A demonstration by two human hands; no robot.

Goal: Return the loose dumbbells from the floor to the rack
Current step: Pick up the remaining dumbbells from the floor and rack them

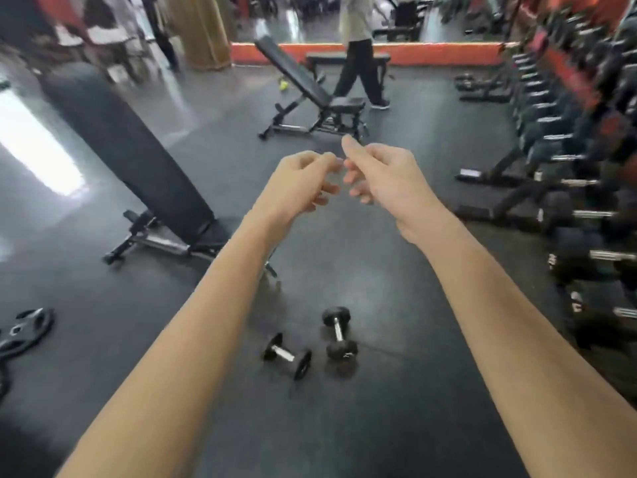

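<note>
Forearms: I see both of mine reaching forward, cut off at the bottom edge.
Loose dumbbells: I count two on the dark floor [379, 426] between my forearms, close together but not touching; the left dumbbell [287, 356] lies slantwise, the right dumbbell [339, 333] points away from me.
Weight plates: at the left edge, plates [24, 331] lie flat, partly cut off, so I cannot count them.
Hands: my left hand [303, 182] and right hand [382, 174] are raised well above the dumbbells, fingers loosely curled, fingertips almost meeting, nothing held in either.
Rack: the dumbbell rack [565, 174] runs along my right, blurred and cut by the edge; its dumbbells are too smeared to count.
Benches: two, the near bench [138, 160] on my left, the far bench [310, 94] beyond my hands.
Farther: one walking person [362, 63], head out of view; background too blurred to read.
</note>
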